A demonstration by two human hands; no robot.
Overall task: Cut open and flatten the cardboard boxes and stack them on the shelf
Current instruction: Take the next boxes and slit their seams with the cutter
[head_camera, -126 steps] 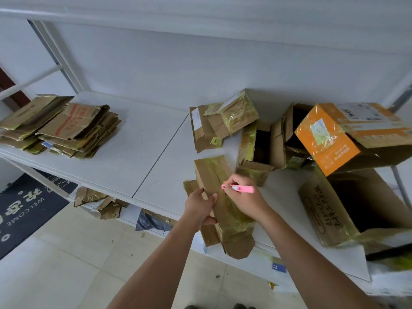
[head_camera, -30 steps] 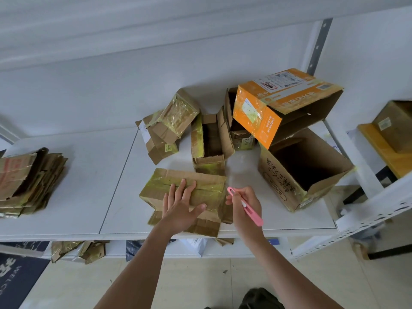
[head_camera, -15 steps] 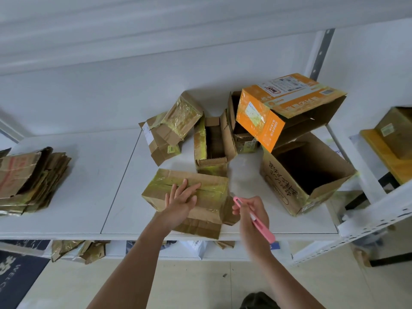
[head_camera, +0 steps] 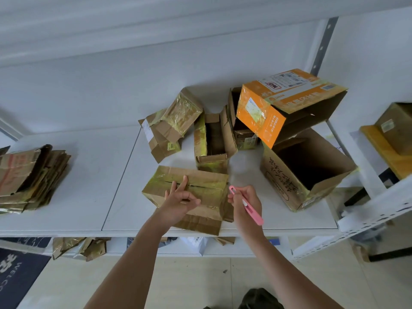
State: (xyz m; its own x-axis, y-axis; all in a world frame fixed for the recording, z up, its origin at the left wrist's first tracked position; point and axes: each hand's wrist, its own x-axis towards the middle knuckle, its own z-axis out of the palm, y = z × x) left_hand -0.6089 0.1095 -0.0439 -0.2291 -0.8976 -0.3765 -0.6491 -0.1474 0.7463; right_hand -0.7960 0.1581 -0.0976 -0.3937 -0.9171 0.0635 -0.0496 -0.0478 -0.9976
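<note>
I stand at a white shelf [head_camera: 93,179] set against a pale wall, its boards meeting at a seam left of my work. My left hand [head_camera: 179,200] rests on the taped brown box [head_camera: 200,186] lying near the shelf's front edge; the forefinger stretches across its slit top while the other fingers bend loosely, gripping nothing. My right hand [head_camera: 244,202], just beside the box's right end, is curled round a pink cutter [head_camera: 247,206], its tip pointing up toward the box corner.

Behind the box lie more cartons: a crumpled taped pair [head_camera: 169,128], a narrow open box [head_camera: 211,141], an orange box [head_camera: 278,101] tilted atop a large open brown carton [head_camera: 305,170]. Far left on the shelf sits a stack of flattened cardboard [head_camera: 31,175]. A grey perforated upright [head_camera: 321,45] rises at the right. Below, cardboard scraps [head_camera: 78,247] lie on a lower level, above a beige tiled floor [head_camera: 200,284] and a dark welcome mat [head_camera: 15,275].
</note>
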